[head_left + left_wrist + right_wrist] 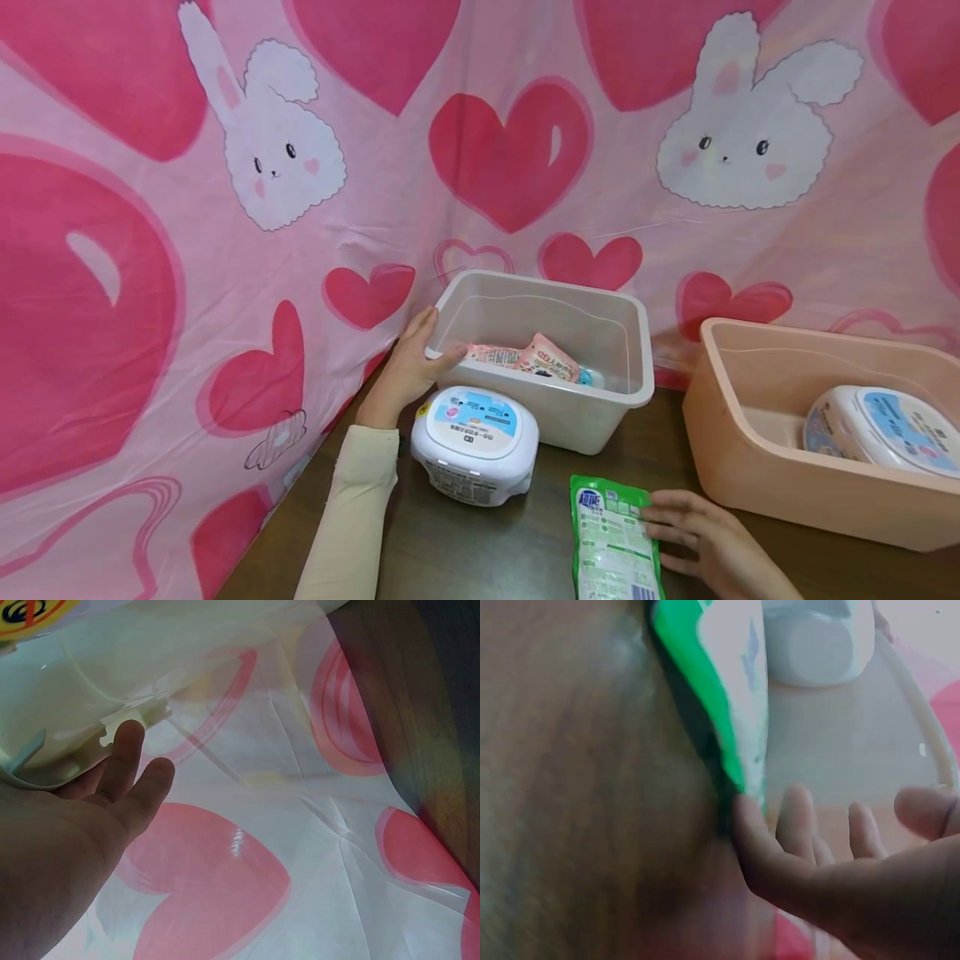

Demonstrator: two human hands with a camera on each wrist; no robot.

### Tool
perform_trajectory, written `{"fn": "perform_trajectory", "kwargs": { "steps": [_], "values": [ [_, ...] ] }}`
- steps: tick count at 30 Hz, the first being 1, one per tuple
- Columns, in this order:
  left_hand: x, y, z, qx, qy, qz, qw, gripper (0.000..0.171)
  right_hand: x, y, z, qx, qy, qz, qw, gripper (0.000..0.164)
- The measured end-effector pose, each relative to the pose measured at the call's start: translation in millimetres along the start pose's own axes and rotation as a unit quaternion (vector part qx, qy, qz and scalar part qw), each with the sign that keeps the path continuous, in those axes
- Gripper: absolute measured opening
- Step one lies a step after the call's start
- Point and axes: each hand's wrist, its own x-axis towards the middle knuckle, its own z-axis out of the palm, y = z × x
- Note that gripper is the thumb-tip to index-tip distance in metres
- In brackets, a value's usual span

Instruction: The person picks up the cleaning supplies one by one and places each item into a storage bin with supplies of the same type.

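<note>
My left hand (405, 371) holds the left corner of a beige plastic bin (581, 417), thumb over the rim and fingers along the outside wall. Inside that bin lie pink printed packets (551, 360), partly hidden by its front wall. A white lidded tub (474, 446) with a blue label stands just in front of the bin, beside my left wrist. Lower right, a green-and-white pouch (611, 537) lies on the table. The relaxed fingers of my right hand (708, 533) touch its right edge. From the right wrist view, a fingertip (746, 814) meets the pouch's green edge.
A peach-coloured bin (810, 492) stands at the right, holding a second white tub (847, 425). Behind everything hangs a pink cloth (510, 250) with hearts and rabbits, which also runs down the left side. The table (465, 550) is dark wood.
</note>
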Motion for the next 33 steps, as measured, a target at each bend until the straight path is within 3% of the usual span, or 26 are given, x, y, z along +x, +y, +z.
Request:
{"fn": "perform_trajectory", "kwargs": {
  "steps": [4,8,11,13,15,20,25,30,33],
  "values": [
    [0.6,-0.8,0.9,0.0,-0.001,0.003,1.0,0.099,0,5,-2,0.027,0.072,0.011,0.997,0.033],
    [1.0,-1.0,0.9,-0.004,0.002,0.003,1.0,0.099,4,9,-3,0.044,0.164,0.015,0.985,0.026],
    [1.6,-2.3,0.8,-0.003,0.002,0.003,1.0,0.098,9,9,-3,0.057,0.181,0.022,0.982,0.048],
    [1.8,-2.5,0.6,-0.005,0.003,0.002,1.0,0.098,11,9,-3,0.075,0.157,0.03,0.984,0.063],
    [1.9,-2.8,0.3,-0.006,0.003,0.002,1.0,0.098,13,7,-3,0.101,0.115,0.041,0.987,0.065],
    [2.0,-2.9,0.1,-0.006,0.003,0.0,1.0,0.099,18,6,0,0.138,0.029,0.054,0.989,0.04],
    [2.3,-2.6,0.7,-0.013,-0.001,-0.015,0.9998,0.102,20,8,7,0.114,0.006,0.038,0.993,0.033],
    [2.7,-1.5,0.2,-0.013,-0.003,-0.013,0.9998,0.103,20,9,16,0.155,-0.087,0.034,0.984,0.048],
    [3.0,-1.8,-0.4,-0.006,-0.001,-0.006,1.0,0.103,24,10,21,0.164,-0.101,0.038,0.981,0.068]
  ]
}}
